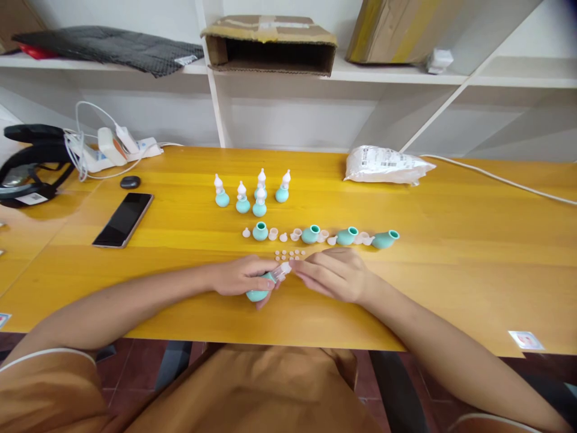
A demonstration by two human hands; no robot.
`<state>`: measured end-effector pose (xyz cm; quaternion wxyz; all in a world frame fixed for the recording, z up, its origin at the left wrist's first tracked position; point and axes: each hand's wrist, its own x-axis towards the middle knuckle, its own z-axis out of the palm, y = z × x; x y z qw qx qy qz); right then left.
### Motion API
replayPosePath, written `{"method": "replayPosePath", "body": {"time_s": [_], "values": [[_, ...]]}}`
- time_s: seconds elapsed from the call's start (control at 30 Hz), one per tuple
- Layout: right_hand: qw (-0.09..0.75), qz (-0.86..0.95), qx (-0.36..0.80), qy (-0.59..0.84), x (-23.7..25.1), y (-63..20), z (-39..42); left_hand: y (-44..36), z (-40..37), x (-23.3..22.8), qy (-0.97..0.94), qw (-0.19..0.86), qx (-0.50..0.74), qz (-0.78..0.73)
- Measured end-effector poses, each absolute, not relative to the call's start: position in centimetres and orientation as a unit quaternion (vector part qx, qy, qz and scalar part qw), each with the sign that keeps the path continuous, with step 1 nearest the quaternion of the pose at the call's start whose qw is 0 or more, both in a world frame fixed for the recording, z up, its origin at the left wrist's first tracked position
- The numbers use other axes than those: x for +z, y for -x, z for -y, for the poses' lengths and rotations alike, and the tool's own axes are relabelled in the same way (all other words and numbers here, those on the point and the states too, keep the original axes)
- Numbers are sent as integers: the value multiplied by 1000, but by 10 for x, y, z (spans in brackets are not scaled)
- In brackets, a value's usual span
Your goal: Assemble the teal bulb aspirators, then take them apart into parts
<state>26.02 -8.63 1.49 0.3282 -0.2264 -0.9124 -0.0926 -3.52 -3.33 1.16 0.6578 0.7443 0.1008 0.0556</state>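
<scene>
My left hand is wrapped round the teal bulb of a nasal aspirator, which lies tilted with its clear, white-tipped end up and to the right. At that tip, the fingers of my right hand are pinched together; they hide whatever small part lies between them. Just beyond my hands are several small round pale discs. Behind these runs a row of loose teal bulbs, pale cups and small pointed tips. Farther back several assembled nasal aspirators stand upright.
A phone and a small black case lie on the left of the table, near a power strip with cables and a black headset. At the back right is a plastic-wrapped package. Shelves behind hold cardboard boxes.
</scene>
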Motion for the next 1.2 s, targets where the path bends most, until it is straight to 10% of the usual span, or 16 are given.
{"method": "replayPosePath", "body": {"time_s": [0.33,0.77,1.2], "values": [[293,915,-82,263,20,-245,84,35,30,12,-772,621,60,-124],[333,690,561,314,10,-231,92,29,39,6,-852,499,139,-73],[271,665,640,273,2,-222,94,27,44,9,-854,369,359,-75]]}}
